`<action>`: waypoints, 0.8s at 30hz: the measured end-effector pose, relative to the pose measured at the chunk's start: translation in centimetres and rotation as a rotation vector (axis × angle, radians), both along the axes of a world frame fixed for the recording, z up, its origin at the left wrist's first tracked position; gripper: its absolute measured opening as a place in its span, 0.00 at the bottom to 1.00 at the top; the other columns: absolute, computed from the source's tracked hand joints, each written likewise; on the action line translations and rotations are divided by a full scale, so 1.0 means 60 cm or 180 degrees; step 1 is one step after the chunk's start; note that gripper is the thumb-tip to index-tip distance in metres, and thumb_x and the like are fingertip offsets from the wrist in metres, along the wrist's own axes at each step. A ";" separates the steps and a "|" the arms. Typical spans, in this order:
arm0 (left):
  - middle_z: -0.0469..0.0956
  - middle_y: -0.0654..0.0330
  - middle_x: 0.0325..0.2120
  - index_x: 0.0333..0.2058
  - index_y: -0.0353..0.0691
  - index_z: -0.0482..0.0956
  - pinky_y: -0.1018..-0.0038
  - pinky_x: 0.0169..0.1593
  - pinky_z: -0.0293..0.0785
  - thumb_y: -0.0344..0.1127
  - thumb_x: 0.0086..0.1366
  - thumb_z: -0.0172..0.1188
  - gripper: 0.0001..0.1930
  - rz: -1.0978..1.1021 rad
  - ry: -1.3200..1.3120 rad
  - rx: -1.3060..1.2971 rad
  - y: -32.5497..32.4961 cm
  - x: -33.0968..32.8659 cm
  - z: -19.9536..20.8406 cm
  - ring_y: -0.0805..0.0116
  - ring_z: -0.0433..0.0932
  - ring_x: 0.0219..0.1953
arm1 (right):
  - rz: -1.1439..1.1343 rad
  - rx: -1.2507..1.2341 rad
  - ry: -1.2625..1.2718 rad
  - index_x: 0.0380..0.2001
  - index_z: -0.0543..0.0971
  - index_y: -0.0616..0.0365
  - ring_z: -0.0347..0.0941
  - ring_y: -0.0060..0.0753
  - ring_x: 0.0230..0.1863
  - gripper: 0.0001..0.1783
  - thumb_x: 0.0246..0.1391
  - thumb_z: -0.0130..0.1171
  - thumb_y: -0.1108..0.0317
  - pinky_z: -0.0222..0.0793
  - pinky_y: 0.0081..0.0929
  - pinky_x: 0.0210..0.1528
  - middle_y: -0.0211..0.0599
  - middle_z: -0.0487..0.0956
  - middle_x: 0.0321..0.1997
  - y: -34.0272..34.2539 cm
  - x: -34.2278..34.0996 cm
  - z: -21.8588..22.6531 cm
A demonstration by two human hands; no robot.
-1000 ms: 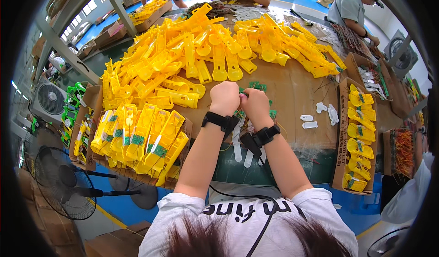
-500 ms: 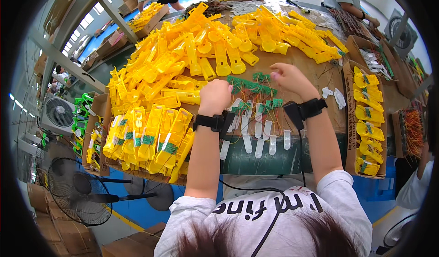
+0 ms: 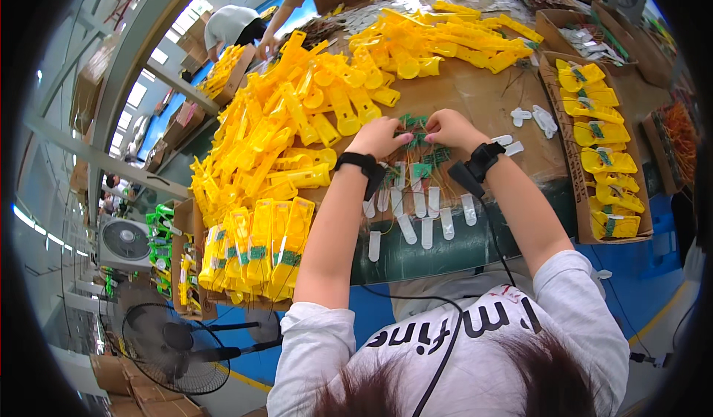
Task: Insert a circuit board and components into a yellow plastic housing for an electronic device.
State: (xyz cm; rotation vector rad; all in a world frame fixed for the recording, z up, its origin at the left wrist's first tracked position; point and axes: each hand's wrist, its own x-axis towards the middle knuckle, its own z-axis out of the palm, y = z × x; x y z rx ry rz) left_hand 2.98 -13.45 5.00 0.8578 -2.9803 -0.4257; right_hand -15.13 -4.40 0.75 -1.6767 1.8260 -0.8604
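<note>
Over a cluster of green circuit boards (image 3: pixel 420 141) with thin wires, my left hand (image 3: pixel 380 136) and my right hand (image 3: pixel 451 129) come close together. Both have thumb and fingers pinched right at the boards; what lies between the fingertips is too small to make out. Below them, several white plastic strips (image 3: pixel 420 202) lie in loose rows, wired to the boards, some on the table's green edge (image 3: pixel 475 250). Two more white strips (image 3: pixel 508 144) rest beside my right wrist. Black straps with small black boxes are on both wrists.
Yellow plastic housings (image 3: pixel 290 105) are heaped at the left and far side. Housings with boards fitted (image 3: pixel 256 250) stand at the near left. A cardboard box (image 3: pixel 573 157) of yellow parts is at the right. White pieces (image 3: pixel 546 124) lie beside it. A black cable crosses my lap.
My right hand has come down and left to the boards, and my left hand has moved right toward it. The head view has shifted and tilted.
</note>
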 end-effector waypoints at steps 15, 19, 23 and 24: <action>0.75 0.47 0.32 0.38 0.35 0.72 0.64 0.41 0.68 0.59 0.56 0.48 0.29 0.0549 -0.0117 0.0026 0.016 0.003 0.000 0.50 0.73 0.38 | -0.0350 -0.0812 -0.0737 0.32 0.76 0.65 0.73 0.43 0.36 0.14 0.47 0.55 0.63 0.67 0.32 0.39 0.49 0.77 0.32 0.002 0.030 -0.037; 0.77 0.50 0.30 0.32 0.40 0.76 0.62 0.38 0.69 0.61 0.55 0.46 0.27 0.0608 -0.0320 -0.0201 0.030 -0.006 0.009 0.52 0.74 0.37 | -0.0563 -0.0411 -0.0072 0.26 0.78 0.63 0.73 0.50 0.31 0.13 0.46 0.56 0.62 0.68 0.37 0.35 0.49 0.76 0.27 0.008 0.043 -0.010; 0.77 0.52 0.28 0.30 0.41 0.77 0.62 0.38 0.70 0.60 0.55 0.47 0.25 0.0812 -0.0780 -0.0599 0.051 -0.028 0.019 0.54 0.75 0.36 | -0.0935 -0.0284 0.0155 0.23 0.78 0.61 0.73 0.50 0.29 0.11 0.46 0.56 0.63 0.69 0.39 0.34 0.48 0.77 0.25 0.000 0.064 -0.013; 0.77 0.52 0.28 0.29 0.41 0.78 0.62 0.37 0.70 0.59 0.55 0.48 0.25 0.0862 -0.0926 -0.0783 0.055 -0.030 0.021 0.55 0.75 0.36 | -0.1004 -0.0296 0.0438 0.22 0.77 0.61 0.73 0.50 0.29 0.11 0.46 0.56 0.63 0.69 0.40 0.33 0.48 0.76 0.25 0.001 0.071 -0.013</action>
